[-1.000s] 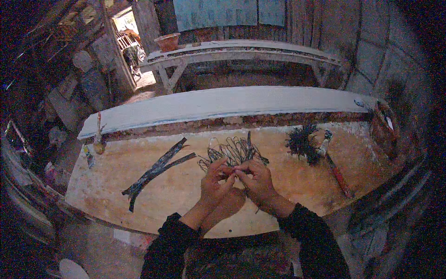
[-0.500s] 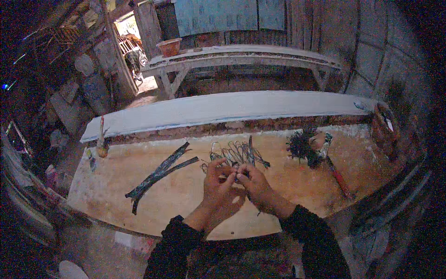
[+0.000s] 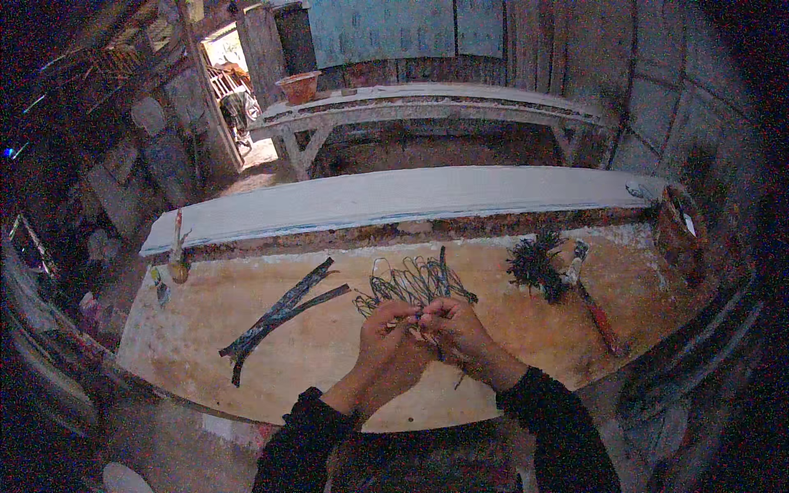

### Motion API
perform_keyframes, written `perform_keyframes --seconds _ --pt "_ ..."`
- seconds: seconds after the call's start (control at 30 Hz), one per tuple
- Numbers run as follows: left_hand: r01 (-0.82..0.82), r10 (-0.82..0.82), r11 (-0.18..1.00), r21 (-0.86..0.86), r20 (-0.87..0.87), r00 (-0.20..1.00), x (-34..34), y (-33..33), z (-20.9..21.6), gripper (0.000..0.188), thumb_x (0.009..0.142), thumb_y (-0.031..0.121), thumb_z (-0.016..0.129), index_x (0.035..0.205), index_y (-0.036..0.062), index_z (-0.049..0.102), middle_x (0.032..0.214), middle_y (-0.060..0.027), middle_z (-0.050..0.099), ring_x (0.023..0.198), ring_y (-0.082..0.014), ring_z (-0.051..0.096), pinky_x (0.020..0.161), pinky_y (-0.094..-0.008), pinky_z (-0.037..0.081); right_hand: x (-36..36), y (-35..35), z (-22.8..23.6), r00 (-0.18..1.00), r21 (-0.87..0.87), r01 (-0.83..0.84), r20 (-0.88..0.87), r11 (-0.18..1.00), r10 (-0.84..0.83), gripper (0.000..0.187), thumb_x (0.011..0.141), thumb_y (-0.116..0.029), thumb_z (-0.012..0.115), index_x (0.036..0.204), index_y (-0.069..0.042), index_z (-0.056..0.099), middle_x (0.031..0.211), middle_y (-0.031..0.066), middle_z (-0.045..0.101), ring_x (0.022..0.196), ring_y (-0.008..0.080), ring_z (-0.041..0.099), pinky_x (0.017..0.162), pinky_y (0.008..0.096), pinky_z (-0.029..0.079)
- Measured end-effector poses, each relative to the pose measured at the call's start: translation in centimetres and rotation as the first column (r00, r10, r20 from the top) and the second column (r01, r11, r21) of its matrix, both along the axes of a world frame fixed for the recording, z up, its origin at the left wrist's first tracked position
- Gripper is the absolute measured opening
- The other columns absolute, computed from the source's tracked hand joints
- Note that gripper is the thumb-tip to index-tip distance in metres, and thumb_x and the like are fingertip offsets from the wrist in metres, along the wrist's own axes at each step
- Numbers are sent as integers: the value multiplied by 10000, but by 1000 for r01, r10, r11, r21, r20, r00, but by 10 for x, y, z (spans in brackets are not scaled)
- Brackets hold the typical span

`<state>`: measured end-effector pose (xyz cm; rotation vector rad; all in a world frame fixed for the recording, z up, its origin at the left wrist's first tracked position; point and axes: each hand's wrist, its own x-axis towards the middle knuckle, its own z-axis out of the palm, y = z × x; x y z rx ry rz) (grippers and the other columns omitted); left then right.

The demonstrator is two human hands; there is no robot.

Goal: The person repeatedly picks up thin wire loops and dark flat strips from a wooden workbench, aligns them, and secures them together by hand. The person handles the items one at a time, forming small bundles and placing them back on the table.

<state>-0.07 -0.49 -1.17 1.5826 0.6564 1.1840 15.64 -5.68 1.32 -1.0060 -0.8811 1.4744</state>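
Over the middle of the wooden board (image 3: pixel 485 386), my left hand (image 3: pixel 389 341) and my right hand (image 3: pixel 462 335) meet fingertip to fingertip. Both pinch at a small dark piece that is mostly hidden by the fingers; I cannot make out what it is. A thin dark strand (image 3: pixel 460 380) shows below my right hand. Just beyond the fingers lies a spread of thin looped strands (image 3: pixel 403 282), with a short dark strip (image 3: pixel 444 269) standing out of it. To the left, several long flat black strips (image 3: pixel 283 312) lie crossed at a slant.
At the right are a bunch of dark strands (image 3: pixel 538 263) and a red-handled hammer (image 3: pixel 596 316). A brown container (image 3: pixel 682 226) stands at the right end. A brush-like tool (image 3: pixel 178 259) is at the left. Behind runs a white-topped ledge (image 3: pixel 394 195), then a bench (image 3: pixel 444 99) with a reddish pot (image 3: pixel 298 86).
My left fingers have folded in, closing the gap between my hands. More of the looped strands now shows beyond them. The strips and hammer lie as before.
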Motion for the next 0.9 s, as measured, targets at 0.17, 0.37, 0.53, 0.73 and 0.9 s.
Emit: perform_keyframes --seconds 0.17,0.37,0.53,0.73,0.9 --pt "80 -83 995 -54 -50 995 -2 -6 16 146 796 18 633 940 35 619 934 -38 598 867 -127 567 747 -260 460 5 5 -10 999 101 15 39 995 -19 138 785 -107 698 815 -48 577 777 47 609 703 134 584 597 264 501" --pt "191 -221 906 -377 -38 974 -5 -2 27 127 815 61 648 936 39 618 875 -30 631 767 -123 585 680 -262 477 7 3 -4 996 61 -76 41 995 74 174 777 -71 701 834 -46 538 797 53 624 769 167 627 653 295 535" --pt "357 -287 790 -499 213 934 -4 0 22 111 819 106 665 894 42 613 849 -37 643 737 -128 595 640 -269 484 1 -2 7 987 38 -70 -139 997 75 214 803 -87 677 936 -71 510 870 48 612 788 179 634 651 310 546" --pt "345 -286 877 -334 213 934 -4 11 3 106 847 122 637 886 50 570 867 -55 639 753 -148 604 662 -296 503 -1 -3 12 988 22 -146 -49 989 147 200 847 -87 611 1002 -75 484 918 69 581 766 176 634 688 313 565" --pt "405 -160 738 -540 443 882 2 -7 27 56 876 78 574 889 59 522 863 -68 622 686 -158 604 610 -292 510 -1 7 -3 976 48 -62 -207 997 71 175 835 -18 578 954 -75 463 854 51 564 760 156 610 695 315 571"
